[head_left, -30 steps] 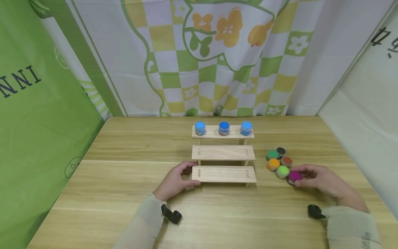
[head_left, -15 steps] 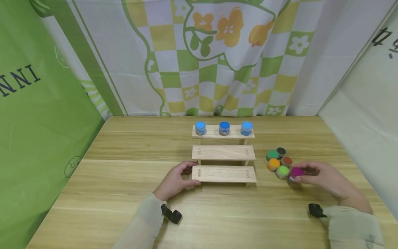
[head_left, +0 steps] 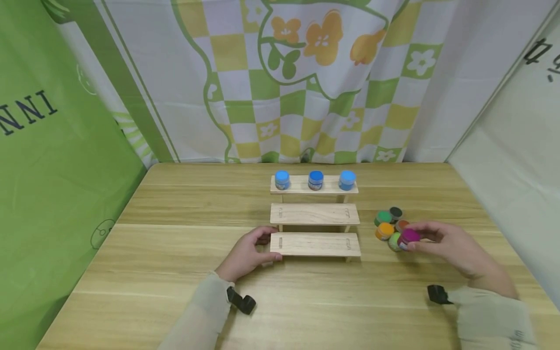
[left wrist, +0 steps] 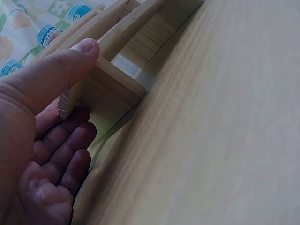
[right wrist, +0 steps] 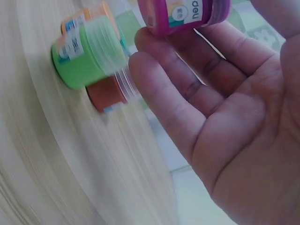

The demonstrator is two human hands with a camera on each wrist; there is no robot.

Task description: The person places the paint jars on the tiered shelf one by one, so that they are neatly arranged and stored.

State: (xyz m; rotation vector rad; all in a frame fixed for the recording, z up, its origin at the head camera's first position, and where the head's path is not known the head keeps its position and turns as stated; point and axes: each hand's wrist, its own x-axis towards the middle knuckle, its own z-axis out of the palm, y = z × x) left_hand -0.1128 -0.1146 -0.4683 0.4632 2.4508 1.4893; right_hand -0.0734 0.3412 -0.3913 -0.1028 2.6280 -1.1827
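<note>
My left hand [head_left: 247,253] grips the left end of the lowest step of a three-tier wooden stand [head_left: 315,244], thumb on the front edge and fingers behind and under it. In the left wrist view the thumb [left wrist: 70,65] lies along the step's end. My right hand [head_left: 452,248] pinches a purple paint jar [head_left: 409,238] between thumb and fingers, raised over a light green paint jar [head_left: 394,241]. Seen from the right wrist, the purple jar [right wrist: 185,14] is partly cut off at the top, and the light green jar [right wrist: 89,54] stands on the table apart from the fingers.
Three blue paint jars [head_left: 316,180] stand spaced along the top step. Orange [head_left: 385,231], green [head_left: 383,218], black [head_left: 395,214] and brown [head_left: 402,225] jars cluster right of the stand. A patterned curtain [head_left: 306,97] hangs behind the wooden table [head_left: 197,194].
The purple jar has been lifted off the table in my right hand and has moved up and slightly left, now overlapping the light green jar. My left hand has not moved.
</note>
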